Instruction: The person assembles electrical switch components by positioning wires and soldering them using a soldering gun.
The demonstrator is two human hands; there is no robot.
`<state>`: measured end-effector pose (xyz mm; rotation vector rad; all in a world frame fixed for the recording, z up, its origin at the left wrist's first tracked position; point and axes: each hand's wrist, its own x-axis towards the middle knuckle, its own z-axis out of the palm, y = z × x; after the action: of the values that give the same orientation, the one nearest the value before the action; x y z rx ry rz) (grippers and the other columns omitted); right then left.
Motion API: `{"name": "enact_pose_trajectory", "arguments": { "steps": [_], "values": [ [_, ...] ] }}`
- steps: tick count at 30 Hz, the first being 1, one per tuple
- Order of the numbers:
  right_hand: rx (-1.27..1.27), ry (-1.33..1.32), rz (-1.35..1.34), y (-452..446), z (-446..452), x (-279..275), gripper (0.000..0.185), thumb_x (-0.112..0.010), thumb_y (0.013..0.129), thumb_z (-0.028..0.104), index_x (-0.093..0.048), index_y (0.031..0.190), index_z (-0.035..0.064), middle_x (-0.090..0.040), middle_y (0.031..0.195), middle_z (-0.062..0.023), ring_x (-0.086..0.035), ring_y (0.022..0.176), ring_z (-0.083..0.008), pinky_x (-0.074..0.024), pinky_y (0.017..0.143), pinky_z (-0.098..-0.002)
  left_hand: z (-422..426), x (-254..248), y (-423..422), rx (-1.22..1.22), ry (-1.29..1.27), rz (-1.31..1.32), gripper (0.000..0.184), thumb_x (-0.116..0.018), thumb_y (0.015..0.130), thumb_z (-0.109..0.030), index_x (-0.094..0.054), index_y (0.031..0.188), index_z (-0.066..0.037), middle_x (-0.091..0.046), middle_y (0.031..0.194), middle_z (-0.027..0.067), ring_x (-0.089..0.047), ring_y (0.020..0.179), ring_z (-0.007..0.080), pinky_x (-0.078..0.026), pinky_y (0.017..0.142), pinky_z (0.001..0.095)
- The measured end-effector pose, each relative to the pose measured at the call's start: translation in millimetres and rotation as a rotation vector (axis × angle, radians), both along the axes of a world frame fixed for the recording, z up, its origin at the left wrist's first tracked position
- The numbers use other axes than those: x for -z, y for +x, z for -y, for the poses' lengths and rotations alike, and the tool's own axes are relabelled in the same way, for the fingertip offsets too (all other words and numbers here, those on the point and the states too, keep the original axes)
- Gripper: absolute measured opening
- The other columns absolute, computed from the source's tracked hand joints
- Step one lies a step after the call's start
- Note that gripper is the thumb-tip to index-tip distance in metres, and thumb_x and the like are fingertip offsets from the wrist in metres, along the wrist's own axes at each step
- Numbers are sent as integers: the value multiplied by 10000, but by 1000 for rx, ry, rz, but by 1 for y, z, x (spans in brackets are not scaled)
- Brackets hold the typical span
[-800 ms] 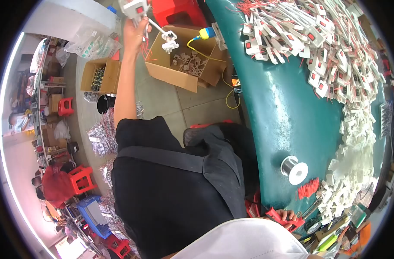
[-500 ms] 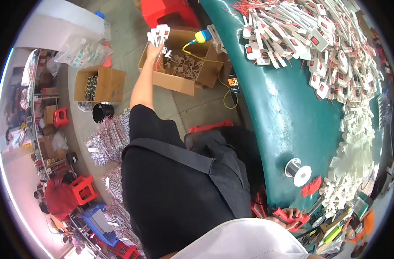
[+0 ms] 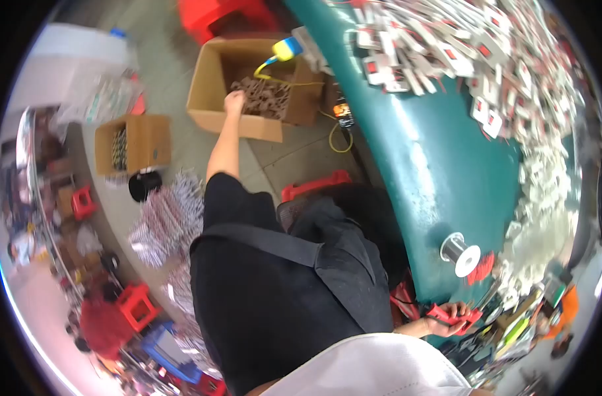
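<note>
My left hand (image 3: 234,101) is stretched out over the near edge of an open cardboard box (image 3: 205,89). Its fingers are blurred, and no white parts show in it. Inside the box lies a heap of small pale parts (image 3: 264,99). At the lower right, my right hand (image 3: 448,319) is wrapped round a red gun-shaped tool (image 3: 469,321) beside the edge of the green table (image 3: 439,191). Near that hand stand a spool of silvery wire (image 3: 460,255) and a bundle of short red wires (image 3: 481,269).
White switch-like parts with red wires (image 3: 446,59) are piled on the table's far end, with more white pieces (image 3: 545,198) along its right side. A yellow-blue device (image 3: 287,49) with a yellow cable hangs by the box. A second box (image 3: 149,142) and wire bundles (image 3: 165,221) stand on the floor.
The white parts my left hand held up above the box no longer show in it, and that hand is lower. The view has shifted; my right hand still grips the red tool.
</note>
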<state>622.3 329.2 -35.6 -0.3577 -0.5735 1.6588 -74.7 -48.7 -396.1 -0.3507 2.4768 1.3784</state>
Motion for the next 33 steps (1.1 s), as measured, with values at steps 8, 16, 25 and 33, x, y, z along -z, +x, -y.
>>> {"name": "enact_pose_trajectory", "arguments": {
  "steps": [8,16,25,33],
  "values": [
    [51,-31,-239,-10,9,1,266,-567,827,69,-456,1063,16,-489,971,-44,-440,830,-140,-442,611,-242,-102,-296,98,-331,670,-850,153,-501,814,23,-549,958,43,-587,857,118,-550,706,166,-468,603,260],
    [123,-11,-423,-5,16,6,232,-600,815,107,-482,997,24,-517,941,-29,-454,834,-136,-460,597,-239,-323,-452,262,1205,1055,-481,162,-530,829,83,-610,944,3,-598,954,142,-582,888,202,-493,769,329],
    [199,48,-461,-2,23,10,294,-596,819,89,-472,1078,27,-495,934,-29,-434,823,-126,-443,604,-233,-564,-354,440,1607,416,-832,345,-641,825,-226,-553,1125,-79,-606,936,105,-601,777,189,-493,734,323],
    [178,5,-412,-1,22,7,406,-617,798,87,-453,1167,41,-468,907,-23,-412,795,-120,-425,591,-219,-515,-405,392,1626,839,102,161,-565,879,-97,-628,1014,-34,-613,1083,94,-617,886,143,-509,762,286]
  ]
}}
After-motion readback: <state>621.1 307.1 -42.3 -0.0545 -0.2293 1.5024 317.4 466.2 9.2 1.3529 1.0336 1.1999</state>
